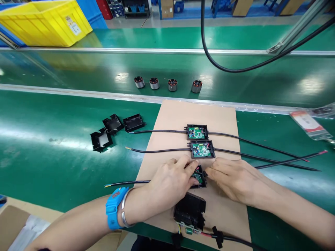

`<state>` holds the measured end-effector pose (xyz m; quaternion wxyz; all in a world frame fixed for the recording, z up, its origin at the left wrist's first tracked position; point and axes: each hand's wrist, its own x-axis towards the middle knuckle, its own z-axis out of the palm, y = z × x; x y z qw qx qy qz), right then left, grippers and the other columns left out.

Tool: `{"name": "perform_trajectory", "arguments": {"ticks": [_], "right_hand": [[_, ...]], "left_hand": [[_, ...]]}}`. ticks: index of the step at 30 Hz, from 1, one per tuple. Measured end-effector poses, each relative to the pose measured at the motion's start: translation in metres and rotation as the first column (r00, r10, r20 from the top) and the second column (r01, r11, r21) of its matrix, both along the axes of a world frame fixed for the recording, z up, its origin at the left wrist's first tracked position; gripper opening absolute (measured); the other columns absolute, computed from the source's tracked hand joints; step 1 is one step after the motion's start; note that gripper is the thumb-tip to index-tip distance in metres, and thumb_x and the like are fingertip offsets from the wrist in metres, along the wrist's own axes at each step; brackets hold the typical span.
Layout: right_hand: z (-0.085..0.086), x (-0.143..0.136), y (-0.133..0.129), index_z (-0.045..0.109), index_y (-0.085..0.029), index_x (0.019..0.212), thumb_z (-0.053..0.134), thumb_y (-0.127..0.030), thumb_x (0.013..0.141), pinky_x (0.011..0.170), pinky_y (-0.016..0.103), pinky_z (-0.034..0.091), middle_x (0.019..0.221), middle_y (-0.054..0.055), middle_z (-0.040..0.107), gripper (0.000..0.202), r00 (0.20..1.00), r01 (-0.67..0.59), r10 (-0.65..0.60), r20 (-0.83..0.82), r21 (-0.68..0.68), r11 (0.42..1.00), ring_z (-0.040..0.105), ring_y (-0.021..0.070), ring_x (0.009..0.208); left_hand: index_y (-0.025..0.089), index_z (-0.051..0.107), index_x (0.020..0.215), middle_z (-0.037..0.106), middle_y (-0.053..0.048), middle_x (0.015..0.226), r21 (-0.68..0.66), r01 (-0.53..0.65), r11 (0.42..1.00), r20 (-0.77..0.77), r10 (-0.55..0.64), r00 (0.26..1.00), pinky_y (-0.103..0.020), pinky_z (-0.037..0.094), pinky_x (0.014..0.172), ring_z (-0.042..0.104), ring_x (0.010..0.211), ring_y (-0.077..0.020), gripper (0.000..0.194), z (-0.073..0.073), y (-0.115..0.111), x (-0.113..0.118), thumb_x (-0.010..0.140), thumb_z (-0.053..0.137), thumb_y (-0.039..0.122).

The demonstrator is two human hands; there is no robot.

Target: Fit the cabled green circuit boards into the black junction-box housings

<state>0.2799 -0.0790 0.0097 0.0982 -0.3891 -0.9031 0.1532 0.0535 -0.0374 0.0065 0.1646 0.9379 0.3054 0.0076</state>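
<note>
Both hands meet over a small black box with a green circuit board (pixel 199 177) on a brown cardboard sheet (pixel 172 118). My left hand (pixel 170 181), with a blue wrist strap, covers the box's left side, fingertips on its top edge. My right hand (pixel 232 179) touches its right side. Black cables run out of the box to both sides. Two more open boxes with boards (pixel 197 132) (pixel 202 149) lie just beyond, each with cables. A black housing (pixel 190 211) lies near the sheet's front edge.
Three loose black covers (pixel 113 129) lie left of the sheet on the green bench. Several small motor stators (pixel 154 83) stand on the conveyor belt behind. A yellow bin (pixel 44 21) is at far left, a thick hanging cable (pixel 209 55) overhead, packets (pixel 309 123) at right.
</note>
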Motion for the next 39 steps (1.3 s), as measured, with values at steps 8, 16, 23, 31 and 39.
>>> {"name": "perform_trajectory", "arguments": {"ticks": [8,16,23,31,39], "right_hand": [[0.005,-0.002,0.006,0.060,-0.015,0.089,0.036,-0.010,0.093,0.057,0.030,0.031,0.073,0.003,0.052,0.024,0.994,-0.098,0.095,0.048,0.063,0.993,0.044,0.0154,0.064],[0.007,-0.001,0.000,0.060,-0.015,0.092,0.035,-0.010,0.094,0.057,0.032,0.034,0.077,0.004,0.055,0.025,0.989,-0.078,0.071,0.126,0.047,0.996,0.049,0.0166,0.069],[0.010,-0.017,-0.001,0.059,-0.014,0.078,0.040,-0.006,0.086,0.051,0.033,0.029,0.071,0.006,0.053,0.022,0.954,-0.141,0.090,0.285,0.163,0.976,0.048,0.0190,0.062],[0.004,-0.028,-0.012,0.061,-0.013,0.081,0.044,-0.006,0.082,0.051,0.034,0.034,0.072,0.007,0.054,0.019,0.944,-0.061,-0.035,0.329,0.276,0.959,0.049,0.0206,0.063],[-0.015,-0.014,-0.024,0.064,-0.012,0.096,0.044,-0.010,0.091,0.062,0.032,0.039,0.083,0.008,0.060,0.020,0.982,0.117,-0.162,0.101,0.355,0.927,0.052,0.0187,0.074]], "left_hand": [[0.013,0.043,0.137,0.049,-0.013,0.120,0.060,0.037,0.998,-0.039,-0.034,0.999,-0.035,0.052,0.077,0.055,0.096,-0.0235,0.047,0.005,-0.003,0.000,0.094,0.047,0.033],[0.012,0.046,0.134,0.050,-0.012,0.113,0.094,0.037,0.995,-0.039,-0.034,0.999,-0.033,0.049,0.070,0.054,0.086,-0.0203,0.044,0.007,-0.002,0.001,0.093,0.045,0.027],[0.011,0.049,0.129,0.050,-0.013,0.118,0.093,0.054,0.994,0.002,-0.055,0.998,-0.032,0.048,0.074,0.055,0.095,-0.0212,0.039,-0.001,0.001,0.002,0.094,0.048,0.030],[0.014,0.037,0.141,0.053,-0.011,0.120,0.168,0.137,0.976,-0.069,-0.127,0.989,-0.038,0.046,0.075,0.050,0.093,-0.0239,0.049,0.017,-0.013,-0.012,0.094,0.044,0.027],[0.008,0.049,0.131,0.054,-0.012,0.119,0.172,0.225,0.959,-0.142,-0.202,0.969,-0.041,0.044,0.083,0.046,0.096,-0.0250,0.047,0.015,-0.022,-0.009,0.085,0.042,0.015]]}}
